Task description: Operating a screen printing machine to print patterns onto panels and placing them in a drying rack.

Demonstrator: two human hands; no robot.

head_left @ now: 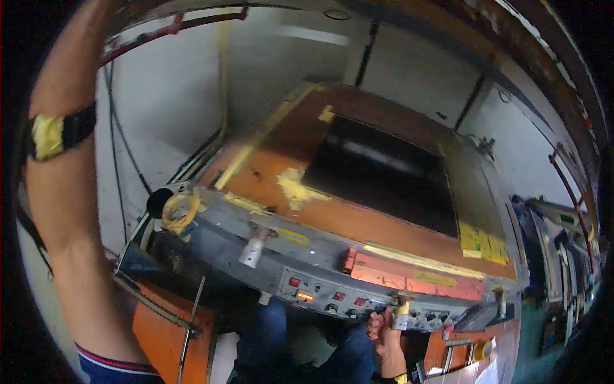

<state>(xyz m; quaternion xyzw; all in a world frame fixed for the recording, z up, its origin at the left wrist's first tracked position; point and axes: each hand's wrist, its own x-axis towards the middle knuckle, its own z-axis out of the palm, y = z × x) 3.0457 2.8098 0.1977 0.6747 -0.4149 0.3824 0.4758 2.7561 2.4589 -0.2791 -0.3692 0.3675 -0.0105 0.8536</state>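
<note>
My left arm (pixel 77 211) is raised along the left side, with a black and yellow band near the elbow; its hand is beyond the upper edge. Low at the front of the machine, my right hand (pixel 385 333) is at the control panel (pixel 320 297), fingers curled by its knobs. What they grip, if anything, is hidden. Right beside it hangs a white cylindrical handle (pixel 401 317) with yellow tape. Above the panel, a dark rectangular sheet (pixel 387 176) lies flat on the orange-brown machine bed (pixel 268 160).
Yellow tape (pixel 294 187) is stuck around the bed. A red bar (pixel 416 275) runs along the front edge. Another metal handle (pixel 254 249) juts out at front left, near a yellow tape roll (pixel 180 211). Overhead, a frame (pixel 537 38) spans the upper right.
</note>
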